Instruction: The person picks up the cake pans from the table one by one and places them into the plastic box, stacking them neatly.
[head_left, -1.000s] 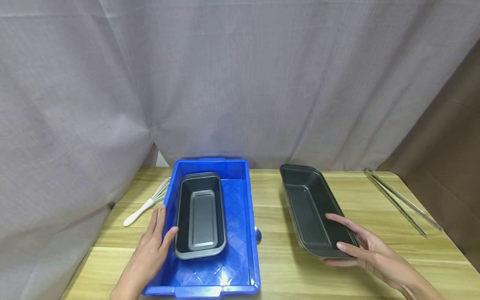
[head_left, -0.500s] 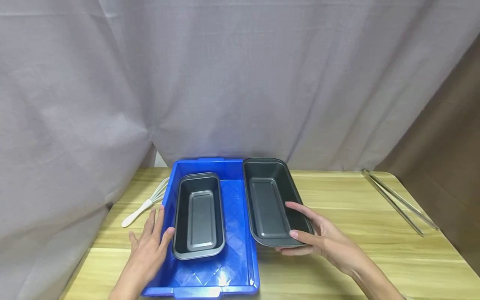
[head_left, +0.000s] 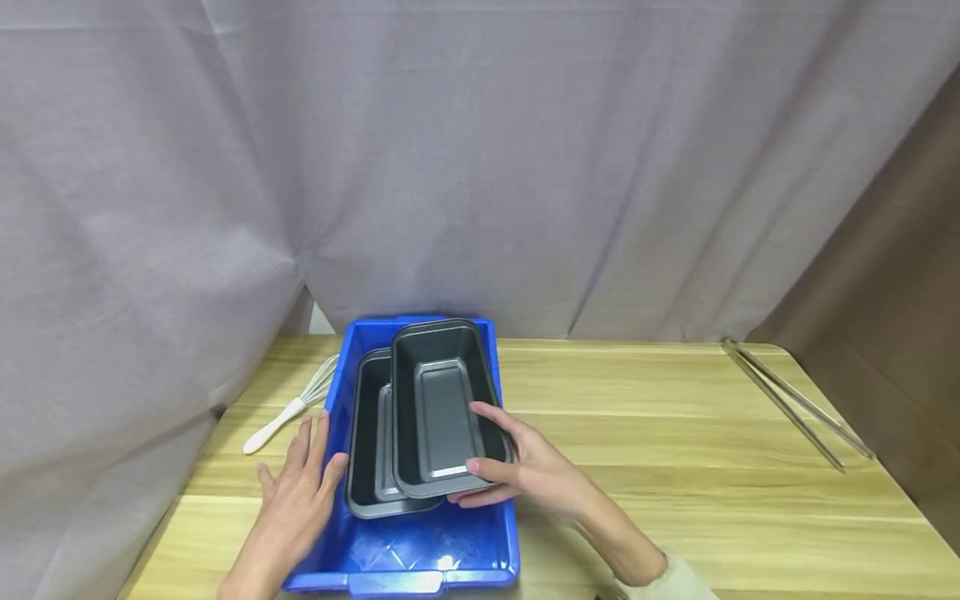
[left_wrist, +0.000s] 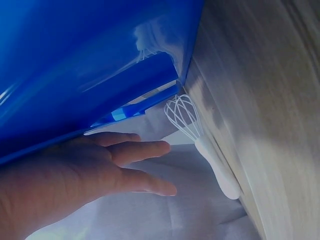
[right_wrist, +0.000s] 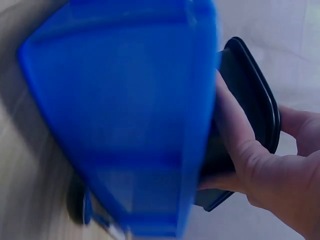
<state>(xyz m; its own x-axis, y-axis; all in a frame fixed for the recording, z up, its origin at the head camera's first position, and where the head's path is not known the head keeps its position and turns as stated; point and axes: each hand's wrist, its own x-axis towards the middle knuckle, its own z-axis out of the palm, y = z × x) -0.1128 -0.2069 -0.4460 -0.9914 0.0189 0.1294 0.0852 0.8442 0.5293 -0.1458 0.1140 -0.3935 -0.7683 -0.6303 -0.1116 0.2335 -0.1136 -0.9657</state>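
Observation:
My right hand (head_left: 536,467) grips the near right corner of a dark loaf pan (head_left: 442,408), thumb inside the rim and fingers underneath. This pan is above the right part of the blue bin (head_left: 420,554) and overlaps a second dark loaf pan (head_left: 369,442) lying inside the bin on the left. Whether the two pans touch cannot be told. My left hand (head_left: 292,492) rests on the bin's left rim with fingers spread and straight. In the left wrist view, the fingers (left_wrist: 140,150) extend past the bin wall, holding nothing.
A white-handled whisk (head_left: 288,412) lies on the wooden table (head_left: 637,417) left of the bin. Metal tongs (head_left: 787,404) lie at the far right. Grey curtain (head_left: 525,167) hangs behind the table. Low beside the bin, a small shiny object (right_wrist: 87,207) is blurred.
My right hand has carried its loaf pan leftward from over the table, across the bin's right rim, to above the other pan. My left hand has barely moved, its fingers spreading slightly.

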